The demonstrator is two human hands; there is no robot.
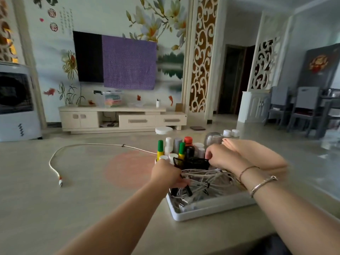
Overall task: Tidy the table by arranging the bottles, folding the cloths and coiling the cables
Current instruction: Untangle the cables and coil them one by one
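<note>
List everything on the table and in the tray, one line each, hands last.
loose cable: one, white, uncoiled on the table left of the tray
tray: one, white, near table edge
cable bundle: several, mostly white, tangled in the tray
bottles: about ten, green, white, grey and red caps, upright at the tray's far end
black item: one, between bottles and cables, blurred
left hand: grips cables
right hand: pinches black item
</note>
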